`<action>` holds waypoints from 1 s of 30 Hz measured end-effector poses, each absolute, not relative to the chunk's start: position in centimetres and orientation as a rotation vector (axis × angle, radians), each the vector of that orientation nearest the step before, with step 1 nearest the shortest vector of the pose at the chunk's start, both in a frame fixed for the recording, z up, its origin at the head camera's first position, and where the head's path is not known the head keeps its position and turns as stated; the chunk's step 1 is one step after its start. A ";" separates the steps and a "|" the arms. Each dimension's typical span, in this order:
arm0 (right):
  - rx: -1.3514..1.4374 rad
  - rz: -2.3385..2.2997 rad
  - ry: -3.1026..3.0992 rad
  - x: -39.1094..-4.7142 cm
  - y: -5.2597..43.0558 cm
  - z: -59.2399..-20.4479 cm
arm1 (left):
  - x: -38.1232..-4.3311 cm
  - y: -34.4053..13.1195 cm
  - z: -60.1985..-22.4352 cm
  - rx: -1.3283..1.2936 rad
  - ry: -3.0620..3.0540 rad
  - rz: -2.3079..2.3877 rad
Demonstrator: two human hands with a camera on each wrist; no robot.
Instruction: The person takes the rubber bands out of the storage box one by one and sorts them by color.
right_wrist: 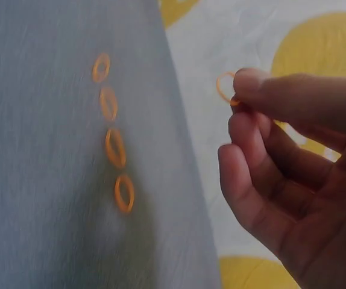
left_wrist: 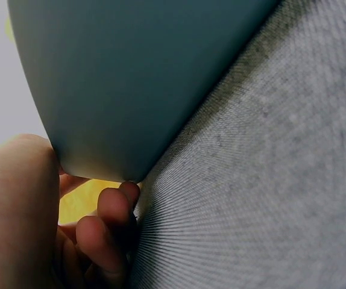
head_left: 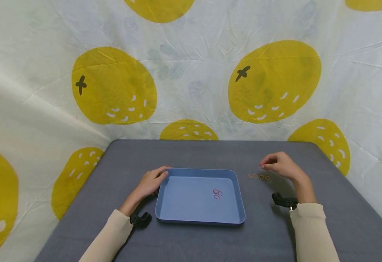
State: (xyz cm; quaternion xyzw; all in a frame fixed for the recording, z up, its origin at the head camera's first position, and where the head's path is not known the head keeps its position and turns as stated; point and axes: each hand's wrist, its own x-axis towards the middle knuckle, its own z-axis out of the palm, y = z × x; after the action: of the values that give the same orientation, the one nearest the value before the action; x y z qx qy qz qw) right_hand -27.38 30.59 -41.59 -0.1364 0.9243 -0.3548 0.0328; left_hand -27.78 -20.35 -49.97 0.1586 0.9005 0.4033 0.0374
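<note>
My left hand (head_left: 150, 182) holds the far left corner of a shallow blue tray (head_left: 177, 213), thumb by its left side and index finger along the back edge. In the left wrist view, bent fingers (left_wrist: 103, 232) lie beside the tray wall (left_wrist: 119, 90), low against the tabletop. My right hand (head_left: 282, 165) is raised over the table to the right of the tray. Between its thumb and forefinger it pinches a small orange rubber band (right_wrist: 219, 87). Several more orange rubber bands (right_wrist: 115, 148) lie in a row on the table below that hand.
Three red and pink rubber bands (head_left: 217, 197) lie inside the tray, right of its middle. The table has a dark grey cloth surface (head_left: 191, 242). Behind it hangs a white curtain (head_left: 191, 83) printed with yellow fruit.
</note>
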 end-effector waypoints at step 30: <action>-0.149 -0.927 2.795 -27.6 34.9 -44.7 | -27.7 -20.3 -49.9 0.467 2.762 1.236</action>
State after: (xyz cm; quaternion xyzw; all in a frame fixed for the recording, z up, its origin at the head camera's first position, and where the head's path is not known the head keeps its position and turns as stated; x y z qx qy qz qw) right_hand -27.55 34.93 -44.74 -0.0504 0.9435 -0.3130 0.0962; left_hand -27.74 -20.33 -49.90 0.1525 0.9014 0.4033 0.0401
